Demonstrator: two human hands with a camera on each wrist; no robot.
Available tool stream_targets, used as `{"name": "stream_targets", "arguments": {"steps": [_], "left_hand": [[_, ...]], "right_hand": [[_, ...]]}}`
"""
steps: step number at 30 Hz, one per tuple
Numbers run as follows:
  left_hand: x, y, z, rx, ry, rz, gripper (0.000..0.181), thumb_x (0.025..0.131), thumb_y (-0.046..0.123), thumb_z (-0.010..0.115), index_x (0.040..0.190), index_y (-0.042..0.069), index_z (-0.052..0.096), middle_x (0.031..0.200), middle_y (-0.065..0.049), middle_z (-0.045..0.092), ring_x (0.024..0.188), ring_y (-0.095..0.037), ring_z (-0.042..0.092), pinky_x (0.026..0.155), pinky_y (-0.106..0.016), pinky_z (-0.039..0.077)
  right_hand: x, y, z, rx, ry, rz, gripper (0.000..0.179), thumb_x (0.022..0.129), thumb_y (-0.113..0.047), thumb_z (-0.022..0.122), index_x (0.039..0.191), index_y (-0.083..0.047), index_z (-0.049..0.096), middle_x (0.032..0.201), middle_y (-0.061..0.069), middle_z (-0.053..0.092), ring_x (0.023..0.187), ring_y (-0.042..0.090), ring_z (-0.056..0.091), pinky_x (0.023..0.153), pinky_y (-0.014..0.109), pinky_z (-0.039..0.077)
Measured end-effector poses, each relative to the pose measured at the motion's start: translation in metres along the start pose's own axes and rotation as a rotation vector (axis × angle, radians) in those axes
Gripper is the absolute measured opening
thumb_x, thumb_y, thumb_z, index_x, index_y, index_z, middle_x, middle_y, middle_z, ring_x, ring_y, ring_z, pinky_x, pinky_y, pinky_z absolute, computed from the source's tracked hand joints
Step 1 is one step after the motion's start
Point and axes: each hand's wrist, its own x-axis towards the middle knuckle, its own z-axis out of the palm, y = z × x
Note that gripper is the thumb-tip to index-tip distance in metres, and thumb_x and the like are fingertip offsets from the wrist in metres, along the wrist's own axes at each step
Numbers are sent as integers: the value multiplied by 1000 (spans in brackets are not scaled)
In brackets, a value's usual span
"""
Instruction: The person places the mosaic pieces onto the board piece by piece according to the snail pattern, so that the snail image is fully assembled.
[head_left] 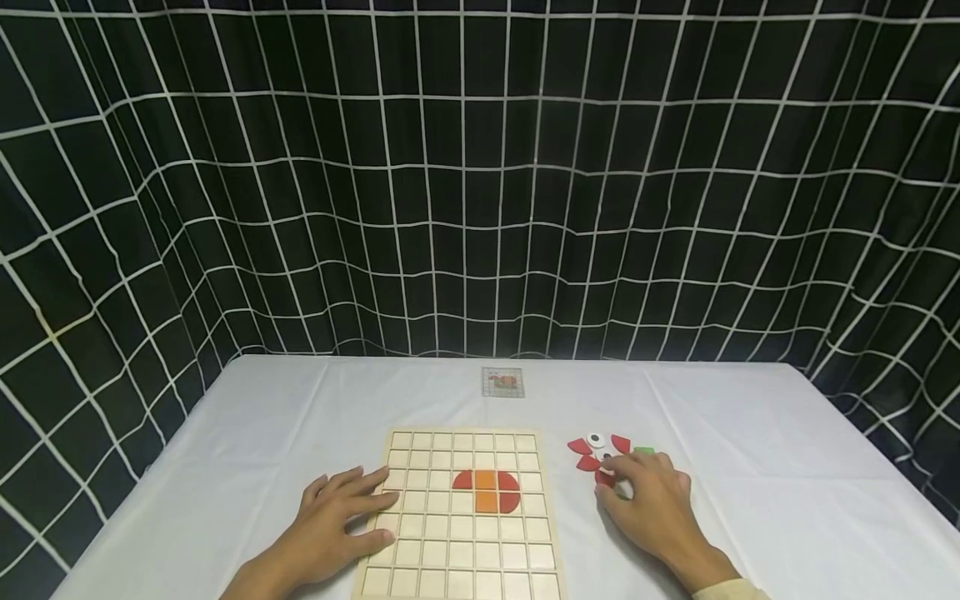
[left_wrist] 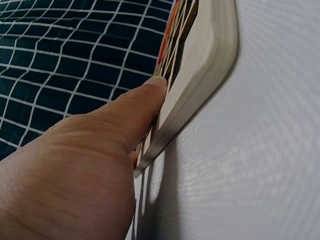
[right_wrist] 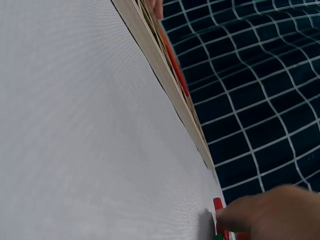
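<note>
A light wooden grid board (head_left: 420, 529) lies on the table. Red quarter-round pieces (head_left: 509, 502) and orange square pieces (head_left: 486, 501) sit together in its cells. My left hand (head_left: 326, 521) rests spread on the board's left edge; in the left wrist view its thumb (left_wrist: 156, 82) touches the rim. Right of the board, my right hand (head_left: 652, 504) is bent over a small group of loose pieces. Its thumb and index finger are at a red piece (head_left: 603, 477); whether they pinch it is unclear. The right wrist view shows a red piece (right_wrist: 218, 204) by the thumb.
Near the right hand lie more red pieces (head_left: 580, 447), a white round eye piece (head_left: 596, 439) and a green piece (head_left: 643, 450), partly covered. Behind the board lies a small picture card (head_left: 502, 382). A white cloth (head_left: 262, 433) covers the table; a dark gridded curtain (head_left: 480, 192) hangs around it.
</note>
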Motion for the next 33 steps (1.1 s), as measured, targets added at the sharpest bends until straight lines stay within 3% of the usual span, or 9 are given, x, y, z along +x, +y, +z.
{"name": "stream_targets", "arguments": {"steps": [5, 9, 15, 24, 33], "left_hand": [[1, -1, 0, 2, 2, 7, 57, 85, 56, 63, 128, 17, 64, 148, -4, 41, 137, -38, 26, 103, -67, 1], [1, -1, 0, 3, 3, 8, 57, 86, 57, 63, 128, 17, 64, 148, -4, 41, 137, -39, 26, 103, -68, 2], [1, -1, -1, 0, 3, 6, 57, 85, 55, 64, 127, 17, 65, 148, -4, 42, 137, -39, 26, 103, -67, 1], [2, -2, 0, 3, -10, -11, 56, 86, 56, 63, 128, 19, 64, 148, -4, 41, 138, -38, 26, 102, -66, 2], [2, -2, 0, 14, 0, -2, 57, 85, 57, 63, 127, 19, 65, 148, -4, 42, 137, -38, 27, 103, -66, 2]], "right_hand": [[2, -1, -3, -8, -68, 81, 21, 76, -21, 80, 93, -11, 73, 91, 3, 63, 87, 27, 48, 68, 46, 32], [4, 0, -3, 16, -88, 84, 19, 77, -19, 80, 92, -9, 72, 93, 4, 63, 90, 28, 49, 71, 48, 33], [5, -1, -3, 55, -21, -12, 15, 78, -14, 80, 90, -10, 73, 94, 4, 68, 98, 28, 54, 79, 51, 36], [8, -11, -10, 121, 164, -195, 17, 71, -10, 83, 85, -13, 74, 85, -5, 67, 84, 18, 53, 71, 41, 33], [16, -40, -32, 197, 268, -331, 21, 69, -10, 84, 85, -18, 73, 84, -14, 65, 81, 11, 51, 71, 33, 30]]}}
